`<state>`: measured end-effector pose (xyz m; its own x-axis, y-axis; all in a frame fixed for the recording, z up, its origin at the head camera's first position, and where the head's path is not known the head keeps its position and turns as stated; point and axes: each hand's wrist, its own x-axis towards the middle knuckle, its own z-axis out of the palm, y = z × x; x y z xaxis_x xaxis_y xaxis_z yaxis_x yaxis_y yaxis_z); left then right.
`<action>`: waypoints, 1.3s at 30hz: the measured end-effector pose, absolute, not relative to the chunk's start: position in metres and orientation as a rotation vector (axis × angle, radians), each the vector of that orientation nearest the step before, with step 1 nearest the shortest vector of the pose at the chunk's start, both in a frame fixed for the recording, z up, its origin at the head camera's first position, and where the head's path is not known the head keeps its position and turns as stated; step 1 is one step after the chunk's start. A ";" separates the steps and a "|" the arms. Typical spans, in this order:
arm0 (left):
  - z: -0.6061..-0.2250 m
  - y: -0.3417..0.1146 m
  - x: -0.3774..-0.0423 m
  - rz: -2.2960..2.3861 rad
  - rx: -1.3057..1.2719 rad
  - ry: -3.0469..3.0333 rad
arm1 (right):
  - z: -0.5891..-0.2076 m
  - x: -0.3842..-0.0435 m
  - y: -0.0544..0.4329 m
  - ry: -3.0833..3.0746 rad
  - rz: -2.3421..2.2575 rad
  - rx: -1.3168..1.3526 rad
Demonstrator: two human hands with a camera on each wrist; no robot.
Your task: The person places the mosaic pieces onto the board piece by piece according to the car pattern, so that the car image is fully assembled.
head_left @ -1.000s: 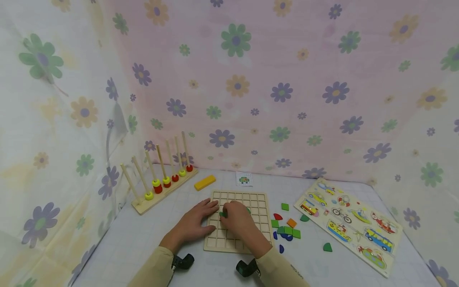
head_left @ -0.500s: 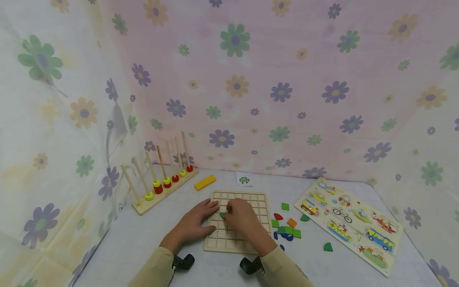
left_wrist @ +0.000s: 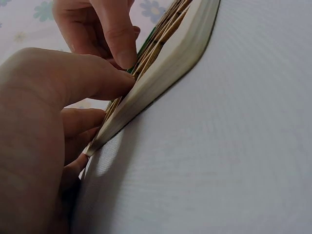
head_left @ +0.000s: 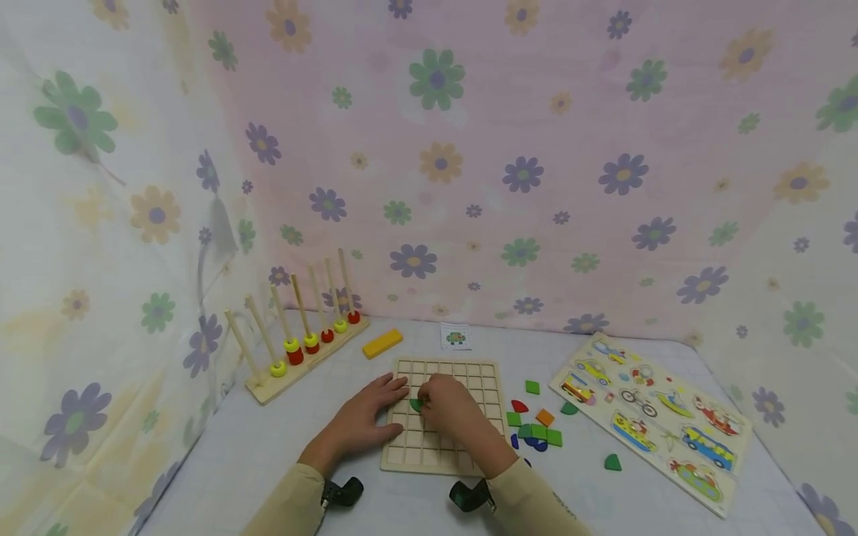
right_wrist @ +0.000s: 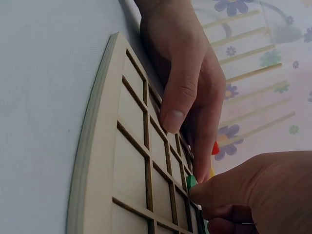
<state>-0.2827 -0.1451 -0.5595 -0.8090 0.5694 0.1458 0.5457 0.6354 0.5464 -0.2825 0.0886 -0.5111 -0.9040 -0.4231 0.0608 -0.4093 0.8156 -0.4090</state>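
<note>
A square wooden grid board (head_left: 405,454) lies in front of me on the table. My left hand (head_left: 362,413) rests on its left edge with the fingers extended; in the left wrist view the thumb (left_wrist: 105,78) lies on the frame. My right hand (head_left: 456,413) is over the board's middle, fingers curled, pinching a green quarter-circle piece (head_left: 416,404) low at a left-hand cell. The right wrist view has the thumb tip right against this green piece (right_wrist: 191,182). The right hand covers the central cells.
Right of the board lie loose pieces: green squares (head_left: 532,387), a red piece (head_left: 519,406), an orange square (head_left: 544,418) and blue ones. Farther right is a vehicle picture puzzle (head_left: 643,424). A peg rack with rings (head_left: 315,357), a yellow block (head_left: 383,344) and a pattern card (head_left: 456,336) stand behind.
The right hand has shifted slightly right, uncovering more of the green piece, while a second green patch on the board has become hidden behind it. The left hand stays put.
</note>
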 end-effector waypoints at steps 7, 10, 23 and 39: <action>-0.558 -0.144 -0.282 0.919 0.971 2.805 | -0.509 -0.280 0.083 2.976 -0.648 -0.663; -0.558 -0.145 -0.282 0.912 0.973 2.806 | -0.508 -0.279 0.082 2.981 -0.633 -0.672; -0.557 -0.144 -0.281 0.939 0.961 2.796 | -0.505 -0.279 0.080 2.956 -0.684 -0.694; -0.557 -0.144 -0.282 0.942 0.964 2.801 | -0.507 -0.280 0.076 2.990 -0.769 -0.762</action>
<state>-0.2816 -0.1436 -0.5573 -0.8073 0.5686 0.1579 0.5485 0.6243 0.5562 -0.2799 0.0762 -0.5067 -0.8844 -0.4411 0.1524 -0.4599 0.7682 -0.4454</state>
